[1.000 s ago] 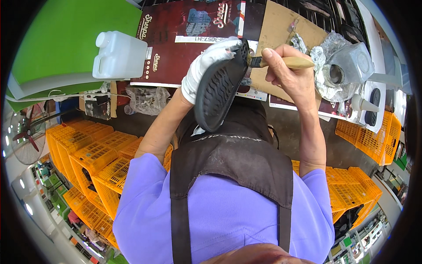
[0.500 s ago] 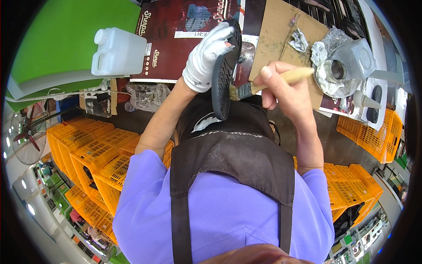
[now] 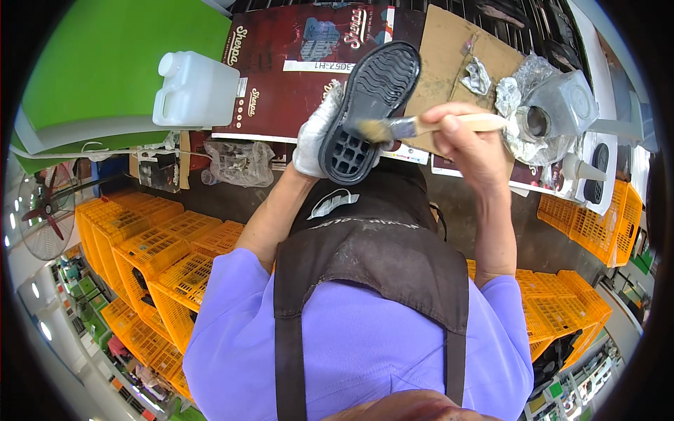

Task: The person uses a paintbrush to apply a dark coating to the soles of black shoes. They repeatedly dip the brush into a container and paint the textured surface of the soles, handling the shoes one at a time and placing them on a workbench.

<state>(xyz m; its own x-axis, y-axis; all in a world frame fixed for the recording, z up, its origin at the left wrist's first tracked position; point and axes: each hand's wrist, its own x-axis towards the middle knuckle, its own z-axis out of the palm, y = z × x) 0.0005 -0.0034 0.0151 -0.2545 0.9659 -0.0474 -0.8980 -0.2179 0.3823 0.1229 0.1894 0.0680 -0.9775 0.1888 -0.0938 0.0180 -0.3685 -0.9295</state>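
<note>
My left hand (image 3: 314, 142), in a white glove, is closed around the edge of a black shoe sole (image 3: 385, 76). The sole is tilted, with a face toward me that has wavy ribs at its far end and square hollows at its near end. Bare, my right hand (image 3: 469, 144) grips the pale wooden handle of a paintbrush (image 3: 404, 127). Its bristles lie against the sole's middle, just above the square hollows. Part of my left hand is hidden behind the sole.
A white plastic jug (image 3: 200, 91) stands left on dark red cardboard (image 3: 270, 105). At right are brown cardboard (image 3: 442, 56), a cut-open clear container (image 3: 572, 102) in crumpled plastic, a nozzle bottle (image 3: 584, 168) and another small sole (image 3: 597, 172). Orange crates (image 3: 168, 245) flank me.
My left hand has turned the sole from nearly edge-on so that its patterned face shows. The brush has moved from the sole's near side edge up to its middle.
</note>
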